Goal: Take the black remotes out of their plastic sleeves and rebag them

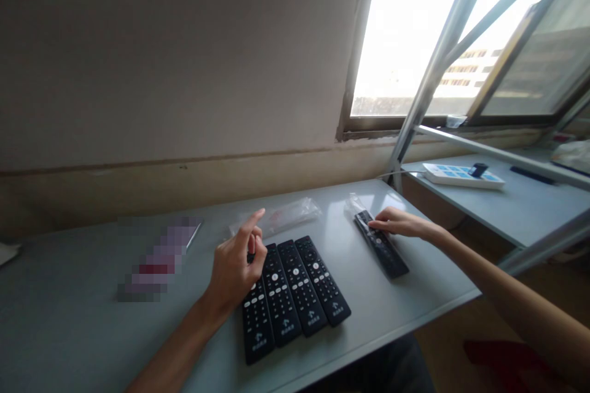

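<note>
Several black remote controls [295,295] lie side by side on the table, with white and dark buttons and a logo at the near end. Above the top of the leftmost one is my left hand [239,255], its index finger stretched out and the other fingers loosely bent, with nothing seen in it. Farther right, my right hand [391,222] grips the upper part of another black remote control [387,255]. Clear plastic [354,202] shows at the far end of that remote. An empty-looking clear plastic bag [290,214] lies behind the row.
A blurred-out pinkish item [159,261] lies on the grey table [69,313] at left. Beyond the right edge stands a metal frame [419,98], with a second table [520,212] holding a white power strip [463,176]. The wall and window rise behind.
</note>
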`<state>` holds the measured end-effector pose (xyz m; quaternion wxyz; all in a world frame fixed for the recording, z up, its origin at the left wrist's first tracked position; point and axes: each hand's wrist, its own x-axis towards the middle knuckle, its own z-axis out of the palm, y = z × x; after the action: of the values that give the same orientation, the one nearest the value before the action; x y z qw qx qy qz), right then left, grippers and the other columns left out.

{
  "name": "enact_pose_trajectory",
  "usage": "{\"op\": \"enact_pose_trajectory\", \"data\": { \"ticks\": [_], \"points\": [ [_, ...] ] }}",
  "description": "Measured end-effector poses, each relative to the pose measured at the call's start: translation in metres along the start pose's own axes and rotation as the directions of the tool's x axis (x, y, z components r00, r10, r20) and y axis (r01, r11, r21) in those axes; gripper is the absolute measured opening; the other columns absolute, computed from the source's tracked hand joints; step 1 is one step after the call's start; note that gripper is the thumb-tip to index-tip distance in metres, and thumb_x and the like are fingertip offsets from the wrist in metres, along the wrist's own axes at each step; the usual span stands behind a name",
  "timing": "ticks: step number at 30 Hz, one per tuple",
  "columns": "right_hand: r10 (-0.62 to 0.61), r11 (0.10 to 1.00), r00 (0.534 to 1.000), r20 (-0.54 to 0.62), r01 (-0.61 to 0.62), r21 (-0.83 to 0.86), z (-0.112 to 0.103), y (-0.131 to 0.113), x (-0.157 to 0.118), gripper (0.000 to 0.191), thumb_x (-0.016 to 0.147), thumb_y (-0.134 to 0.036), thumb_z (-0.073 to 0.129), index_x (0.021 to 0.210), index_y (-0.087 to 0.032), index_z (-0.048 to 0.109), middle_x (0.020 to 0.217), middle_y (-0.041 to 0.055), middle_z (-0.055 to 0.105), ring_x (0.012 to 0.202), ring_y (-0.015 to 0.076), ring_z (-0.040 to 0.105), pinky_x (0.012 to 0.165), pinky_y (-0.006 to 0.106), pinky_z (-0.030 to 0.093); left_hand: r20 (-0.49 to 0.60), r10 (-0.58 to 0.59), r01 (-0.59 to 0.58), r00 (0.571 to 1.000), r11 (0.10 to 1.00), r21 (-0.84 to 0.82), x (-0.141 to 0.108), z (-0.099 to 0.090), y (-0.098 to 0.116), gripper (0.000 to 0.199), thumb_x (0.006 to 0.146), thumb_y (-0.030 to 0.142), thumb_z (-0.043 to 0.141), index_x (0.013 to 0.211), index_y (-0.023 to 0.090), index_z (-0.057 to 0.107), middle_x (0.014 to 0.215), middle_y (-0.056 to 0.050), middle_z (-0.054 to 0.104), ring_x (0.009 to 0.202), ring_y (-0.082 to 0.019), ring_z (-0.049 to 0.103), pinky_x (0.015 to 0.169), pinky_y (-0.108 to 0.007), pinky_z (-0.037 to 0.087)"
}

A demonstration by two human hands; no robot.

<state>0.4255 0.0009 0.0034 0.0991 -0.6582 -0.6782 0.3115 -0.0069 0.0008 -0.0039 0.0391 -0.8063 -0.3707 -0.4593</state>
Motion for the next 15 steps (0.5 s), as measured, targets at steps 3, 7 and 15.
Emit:
{"op": "enact_pose_trajectory", "data": {
  "ticks": [3, 7, 15],
  "points": [
    [0.026, 0.979, 0.997, 0.075, -0.01, -0.203, -0.022, -0.012, 0.007, 0.058, 0.084, -0.065, 0.067, 0.052, -0.018, 0.06, 0.051, 0.0033, 0.056, 0.052, 0.0142, 0.046, 0.056, 0.03, 0.03, -0.033, -0.008, 0.009, 0.999, 1.0, 0.012, 0.001, -0.001, -0.002, 0.049, 0.097, 0.013, 0.051, 0.145, 0.025, 0.047, 0.082, 0.006, 0.065, 0.058, -0.009, 0.056, 0.066, -0.021, 0.05],
    [0.0, 0.908, 0.94, -0.341, -0.143, -0.395, -0.024, -0.058, 0.022, 0.023, 0.093, -0.038, 0.065, 0.083, -0.021, 0.076, 0.078, 0.0081, 0.075, 0.071, 0.0209, 0.064, 0.062, 0.03, 0.035, -0.089, -0.007, 0.009, 0.996, 1.0, 0.022, 0.001, -0.003, -0.005, 0.042, 0.097, 0.015, 0.051, 0.138, 0.024, 0.051, 0.082, 0.005, 0.066, 0.056, -0.009, 0.056, 0.066, -0.022, 0.051],
    [-0.229, 0.899, 0.908, -0.352, 0.058, -0.434, 0.071, -0.156, 0.057, 0.043, 0.1, -0.034, 0.061, 0.141, -0.021, 0.057, 0.118, 0.0141, 0.071, 0.097, 0.0275, 0.069, 0.078, 0.034, 0.045, -0.055, -0.013, 0.016, 0.998, 0.999, 0.041, 0.0, -0.005, -0.014, 0.039, 0.098, 0.015, 0.049, 0.136, 0.022, 0.053, 0.081, 0.005, 0.064, 0.058, -0.01, 0.056, 0.065, -0.023, 0.05]
  ]
}}
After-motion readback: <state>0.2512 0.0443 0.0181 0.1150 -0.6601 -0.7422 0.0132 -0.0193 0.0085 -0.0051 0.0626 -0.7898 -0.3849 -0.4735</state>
